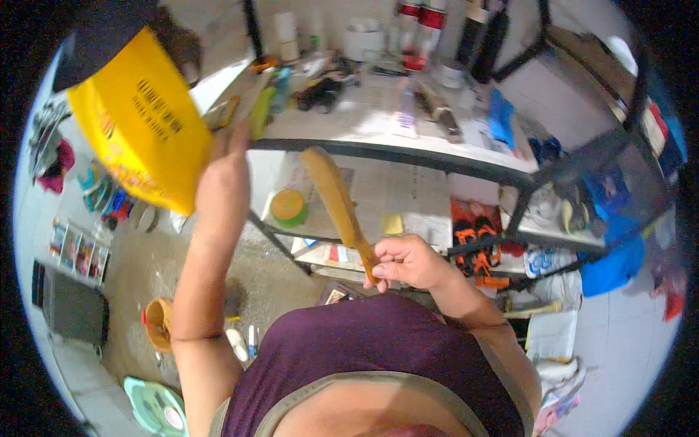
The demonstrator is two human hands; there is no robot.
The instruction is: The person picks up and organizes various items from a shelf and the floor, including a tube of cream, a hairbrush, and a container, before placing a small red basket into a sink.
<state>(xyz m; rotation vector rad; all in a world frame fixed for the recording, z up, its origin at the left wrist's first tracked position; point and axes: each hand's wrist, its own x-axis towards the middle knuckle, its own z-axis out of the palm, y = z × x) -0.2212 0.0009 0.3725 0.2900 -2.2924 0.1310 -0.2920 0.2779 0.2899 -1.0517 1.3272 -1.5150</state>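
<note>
In the upper left my left hand (224, 177) grips the right edge of a yellow packet (147, 117), flat and glossy, with dark printing on it. Motion blur hides how its fingers lie. Low in front of my chest, my right hand (409, 265) pinches the narrow end of a long tan paddle-shaped tool (336, 199), perhaps wooden. The tool tilts up and to the left, its broad end reaching just below the front edge of a shelf rack's upper shelf (366, 117).
Bottles, a purple-white tube (405, 109) and a blue packet (501, 120) crowd the upper shelf. A green jar with an orange lid (288, 207) and a yellow block (392, 224) sit below. Orange-strapped sandals (475, 246) are at right. A basket (158, 323) and mint-green basin (153, 407) stand on the floor.
</note>
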